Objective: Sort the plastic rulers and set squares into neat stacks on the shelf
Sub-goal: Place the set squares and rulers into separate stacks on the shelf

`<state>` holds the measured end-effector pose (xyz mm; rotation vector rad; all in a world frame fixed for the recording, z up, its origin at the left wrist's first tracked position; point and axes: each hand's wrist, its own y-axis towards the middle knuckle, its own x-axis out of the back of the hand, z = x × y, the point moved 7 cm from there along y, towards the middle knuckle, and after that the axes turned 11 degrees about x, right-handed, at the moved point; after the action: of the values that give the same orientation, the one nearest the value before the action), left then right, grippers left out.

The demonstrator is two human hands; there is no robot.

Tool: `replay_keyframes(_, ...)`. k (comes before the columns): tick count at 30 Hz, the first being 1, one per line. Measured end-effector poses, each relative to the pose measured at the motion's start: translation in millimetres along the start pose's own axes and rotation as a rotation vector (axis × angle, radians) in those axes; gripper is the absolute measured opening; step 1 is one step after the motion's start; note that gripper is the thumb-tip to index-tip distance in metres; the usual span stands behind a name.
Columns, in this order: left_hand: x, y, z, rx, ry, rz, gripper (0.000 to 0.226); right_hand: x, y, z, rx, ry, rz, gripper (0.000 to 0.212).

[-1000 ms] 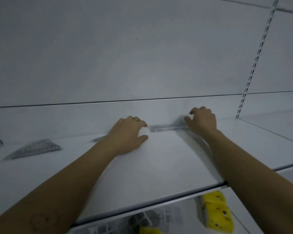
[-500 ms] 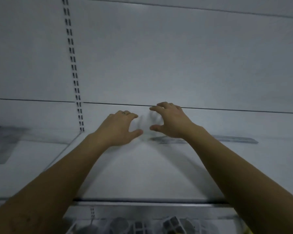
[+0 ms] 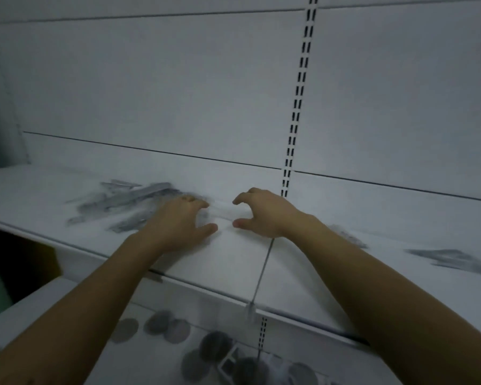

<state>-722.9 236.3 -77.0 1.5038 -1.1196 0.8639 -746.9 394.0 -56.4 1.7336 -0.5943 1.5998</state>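
A loose pile of clear plastic rulers and set squares lies blurred on the white shelf, left of centre. My left hand is palm down at the pile's right edge. My right hand is just right of it, thumb and fingers curled. A faint clear ruler spans the gap between the two hands, and each hand grips one end. It is heavily blurred. A single clear piece lies behind my right forearm. More clear pieces lie at the far right.
A slotted upright runs down the back panel behind my right hand. A thin divider rod crosses the shelf under my right wrist. The lower shelf holds several round grey items. A dark gap opens at the left.
The view has swung left along the shelf. Both hands travelled left with the clear ruler between them, from the bare middle stretch to the edge of the pile.
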Motion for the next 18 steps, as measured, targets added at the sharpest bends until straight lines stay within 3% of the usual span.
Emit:
replay_keyframes(7,14.7,4.0,101.2,0.115,0.0,-0.055,0.063,-25.2,65.0,49.4,-0.046,0.002,0.125,0.063)
replay_keyframes(11,6.4,11.7,122.4,0.195,0.024,-0.049,0.051,-35.9,71.9,58.0,-0.075,-0.034,0.049,0.055)
replay_keyframes(18,5.4,14.5,127.0,0.15,-0.071,-0.118,0.035,-41.3,64.1,61.9,-0.056,0.066,-0.025,0.038)
